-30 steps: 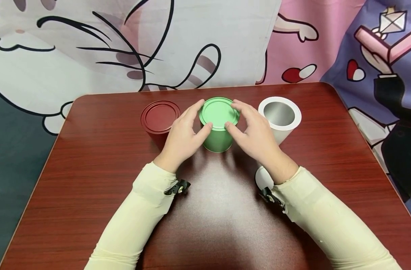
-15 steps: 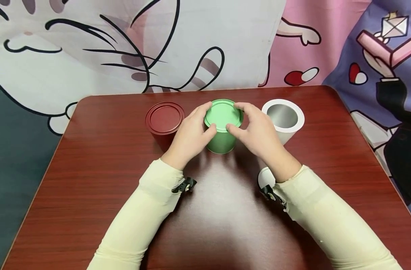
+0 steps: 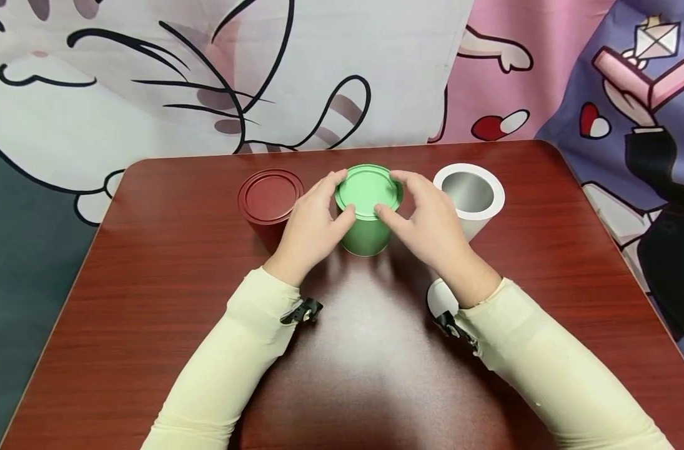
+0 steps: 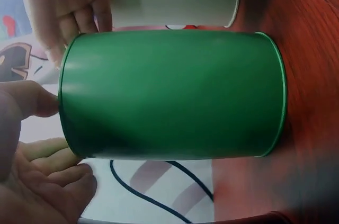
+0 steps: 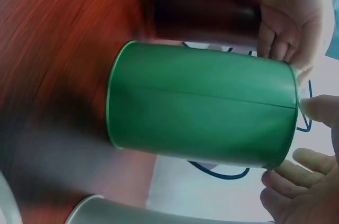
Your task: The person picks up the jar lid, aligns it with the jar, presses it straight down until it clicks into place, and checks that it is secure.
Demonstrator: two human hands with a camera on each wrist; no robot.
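Observation:
A green can (image 3: 365,236) with a round green lid (image 3: 368,190) stands upright on the table between both hands. My left hand (image 3: 313,222) holds its top rim from the left, thumb at the near edge and fingers round the side. From the right, my right hand (image 3: 428,225) grips the same rim, its thumb likewise at the near edge. Both wrist views show thumbs and fingers at the top end of the green can (image 4: 175,94), its side wall uncovered. Left of the hands stands a lidded red can (image 3: 270,197); on the right is a white can (image 3: 492,203) without a lid, its inside silvery.
A white disc (image 3: 440,297) lies on the table by my right wrist, partly covered by it. The reddish-brown wooden table (image 3: 150,312) ends at the back against a printed cloth (image 3: 403,69) with cartoon drawings.
The view shifts slightly. Both hands stay at the green can's rim, and the cans keep their places on the table.

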